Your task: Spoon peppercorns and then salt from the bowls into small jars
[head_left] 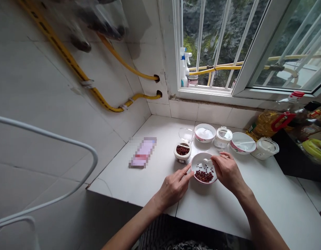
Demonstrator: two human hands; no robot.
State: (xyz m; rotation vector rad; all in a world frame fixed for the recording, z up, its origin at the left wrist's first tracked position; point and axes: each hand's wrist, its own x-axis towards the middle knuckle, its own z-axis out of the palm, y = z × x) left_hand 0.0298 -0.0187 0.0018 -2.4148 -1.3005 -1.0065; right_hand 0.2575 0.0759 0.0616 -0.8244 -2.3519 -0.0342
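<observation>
A white bowl with a pink edge stands on the counter, reddish-brown peppercorns heaped in its near part and a few dark grains scattered behind them. My left hand holds the bowl's left rim between its outstretched forefinger and thumb. Pinched in my right hand, a small white spoon dips into the bowl from the right rim; its handle is mostly covered by my fingers. Just behind the bowl, a white spice jar has its clear lid flipped up and more peppercorns inside.
Farther back are a bowl of white granules, a lidded jar, a bowl with a white spoon and another jar. An oil bottle stands right. A blurred pinkish-purple item lies left on the white counter.
</observation>
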